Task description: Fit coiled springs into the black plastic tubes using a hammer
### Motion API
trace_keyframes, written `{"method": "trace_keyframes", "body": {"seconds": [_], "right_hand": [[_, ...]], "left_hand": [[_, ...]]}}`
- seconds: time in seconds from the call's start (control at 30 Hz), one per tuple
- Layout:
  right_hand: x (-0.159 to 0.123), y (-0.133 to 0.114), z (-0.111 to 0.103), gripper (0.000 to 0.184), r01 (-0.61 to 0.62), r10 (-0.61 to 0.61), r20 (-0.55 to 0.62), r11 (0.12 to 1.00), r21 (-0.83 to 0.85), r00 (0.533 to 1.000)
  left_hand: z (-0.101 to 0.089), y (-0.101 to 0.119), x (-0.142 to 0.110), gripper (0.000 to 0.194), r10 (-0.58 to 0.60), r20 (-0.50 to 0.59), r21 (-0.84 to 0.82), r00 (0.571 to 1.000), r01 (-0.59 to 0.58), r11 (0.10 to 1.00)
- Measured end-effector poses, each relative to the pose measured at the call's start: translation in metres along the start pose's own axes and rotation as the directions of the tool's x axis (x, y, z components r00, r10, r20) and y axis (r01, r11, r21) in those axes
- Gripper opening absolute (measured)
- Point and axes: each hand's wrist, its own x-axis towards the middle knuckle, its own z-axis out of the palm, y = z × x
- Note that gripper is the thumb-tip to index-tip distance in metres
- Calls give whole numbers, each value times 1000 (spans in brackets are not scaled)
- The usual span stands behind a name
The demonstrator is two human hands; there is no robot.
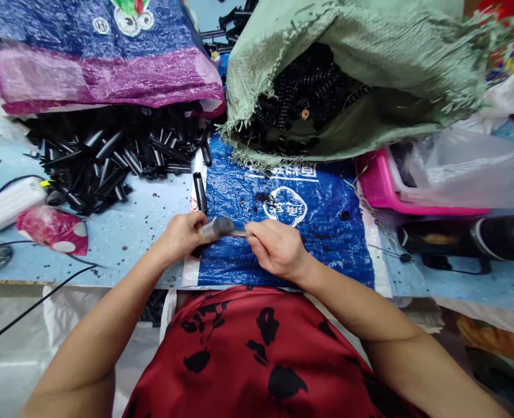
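My left hand (183, 235) is closed around a short black tube (216, 228), blurred by motion, held just above the blue woven sheet (326, 244). My right hand (277, 248) is closed in a pinch on a thin rod-like piece (238, 233) that meets the tube's right end. Both hands hover near the table's front edge. One loose black tube (200, 191) lies just beyond my left hand. A large heap of black tubes (109, 162) spreads at the back left.
A green woven sack (370, 64) with small black parts lies open at the back. A blue-and-purple bag (104, 69) sits over the heap. A pink tray (376, 186), clear plastic (470, 168), white power strip (8, 203), red spotted pouch (52, 229) and cables surround the work spot.
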Motion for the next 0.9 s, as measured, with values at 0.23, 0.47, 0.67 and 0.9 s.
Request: {"method": "trace_keyframes", "body": {"seconds": [0.23, 0.47, 0.67, 0.9], "right_hand": [[0, -15, 9, 31, 202, -201, 155, 979, 11, 967], [-25, 28, -10, 19, 56, -54, 65, 998, -35, 996], [10, 59, 1, 39, -22, 18, 78, 999, 48, 997], [106, 152, -12, 37, -482, 485, -25, 858, -180, 874]], "left_hand": [[3, 14, 9, 31, -39, 50, 106, 998, 33, 994], [-83, -7, -59, 30, -118, 461, 170, 880, 44, 985], [-72, 5, -15, 55, -93, -231, 180, 968, 137, 974], [-24, 18, 62, 33, 42, -428, 434, 903, 164, 886]]}}
